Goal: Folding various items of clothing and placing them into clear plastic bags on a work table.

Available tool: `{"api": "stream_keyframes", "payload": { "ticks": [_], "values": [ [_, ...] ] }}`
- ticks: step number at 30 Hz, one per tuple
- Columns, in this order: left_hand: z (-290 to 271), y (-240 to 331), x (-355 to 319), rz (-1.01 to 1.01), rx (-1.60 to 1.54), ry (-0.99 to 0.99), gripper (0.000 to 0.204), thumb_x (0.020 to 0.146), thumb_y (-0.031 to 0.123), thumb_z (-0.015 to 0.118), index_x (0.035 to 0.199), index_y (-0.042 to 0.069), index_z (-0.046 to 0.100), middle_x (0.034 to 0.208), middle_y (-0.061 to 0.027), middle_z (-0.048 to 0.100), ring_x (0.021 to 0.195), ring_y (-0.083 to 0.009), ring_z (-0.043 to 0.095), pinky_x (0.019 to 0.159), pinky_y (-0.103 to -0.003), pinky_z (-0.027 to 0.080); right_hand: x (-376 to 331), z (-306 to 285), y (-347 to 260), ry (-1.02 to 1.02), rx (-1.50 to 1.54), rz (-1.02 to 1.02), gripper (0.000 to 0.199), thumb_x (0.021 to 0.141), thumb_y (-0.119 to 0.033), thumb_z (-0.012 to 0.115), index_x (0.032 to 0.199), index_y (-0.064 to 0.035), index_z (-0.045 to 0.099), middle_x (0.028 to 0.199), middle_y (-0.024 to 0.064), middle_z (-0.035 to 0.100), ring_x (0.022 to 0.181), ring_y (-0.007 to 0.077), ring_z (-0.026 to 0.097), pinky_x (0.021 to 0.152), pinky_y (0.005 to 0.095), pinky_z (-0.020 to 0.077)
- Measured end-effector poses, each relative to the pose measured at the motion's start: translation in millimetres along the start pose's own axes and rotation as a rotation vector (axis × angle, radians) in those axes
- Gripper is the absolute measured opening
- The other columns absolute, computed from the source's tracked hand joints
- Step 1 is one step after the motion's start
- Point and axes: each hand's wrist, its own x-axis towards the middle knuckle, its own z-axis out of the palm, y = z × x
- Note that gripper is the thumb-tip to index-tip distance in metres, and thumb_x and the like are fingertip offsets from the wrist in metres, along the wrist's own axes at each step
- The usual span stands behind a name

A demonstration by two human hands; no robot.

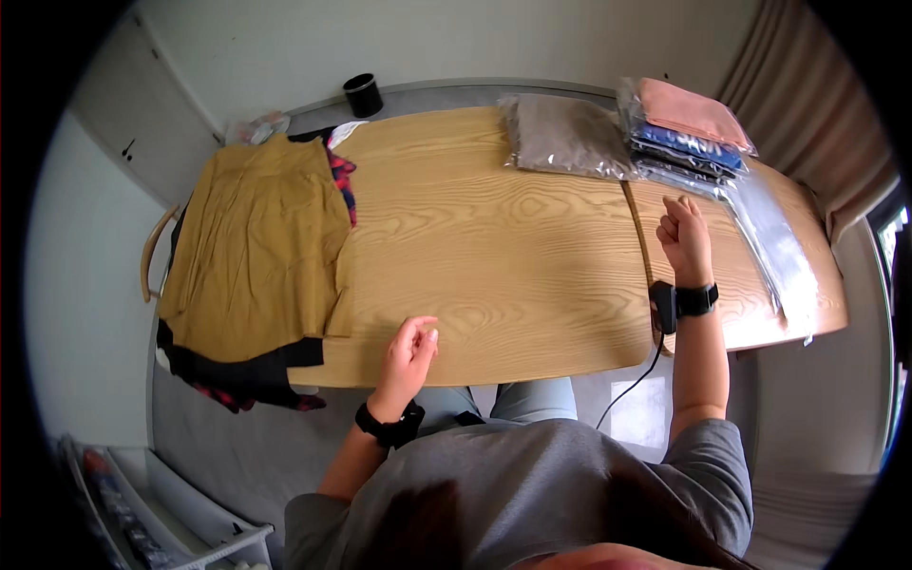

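Observation:
My left hand [408,361] hovers over the near edge of the wooden table [475,266]. Its fingers are loosely bent and a little apart, with nothing in them. Over the right part of the table, my right hand [684,237] is curled closed, and no object shows in it. Just beyond it lies a stack of folded clothes in clear bags, with a pink garment [693,112] on top and blue and dark ones below. A bagged grey-brown garment [568,135] sits left of the stack. On the table's left side, a mustard-coloured garment [261,247] is spread over darker clothes.
Flat clear plastic bags [774,242] lie along the table's right side. A black device [665,306] with a cable is beside my right wrist. A wooden chair [152,256] stands at the left, a black bin [362,95] behind the table, and a grey-white storage bin [204,518] at lower left.

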Motion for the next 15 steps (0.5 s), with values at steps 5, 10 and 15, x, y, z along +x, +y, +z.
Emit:
{"api": "stream_keyframes", "payload": {
  "ticks": [5,10,15],
  "values": [
    [-76.3,12.0,14.4,0.177,0.579,0.370,0.032,0.078,0.008,0.067,0.108,0.004,0.056,0.100,-0.0093,0.060,0.097,-0.0259,0.053,0.079,-0.035,0.044,-93.6,11.8,60.9,-0.034,-0.001,0.104,0.039,0.088,-0.001,0.055,0.062,-0.0173,0.031,0.052,-0.0085,0.023,0.042,0.0044,0.018,0.041,0.0233,0.0162],
    [-142.5,16.9,10.2,0.041,0.979,0.534,0.043,0.071,0.013,0.071,0.110,0.003,0.055,0.114,-0.0171,0.053,0.107,-0.0354,0.048,0.092,-0.043,0.040,-149.7,14.0,87.8,0.014,0.066,0.124,0.041,0.087,-0.002,0.058,0.062,-0.0170,0.029,0.052,-0.0069,0.026,0.042,0.0057,0.018,0.041,0.0241,0.0165],
    [-161.4,-12.1,21.6,-0.145,1.014,0.379,0.036,0.075,0.010,0.068,0.108,-0.001,0.056,0.106,-0.0210,0.058,0.101,-0.0383,0.053,0.088,-0.041,0.043,-162.1,12.2,104.5,0.095,0.019,0.058,0.040,0.088,-0.003,0.058,0.063,-0.0172,0.030,0.052,-0.0075,0.025,0.042,0.0052,0.018,0.040,0.0244,0.0153]
  ]
}}
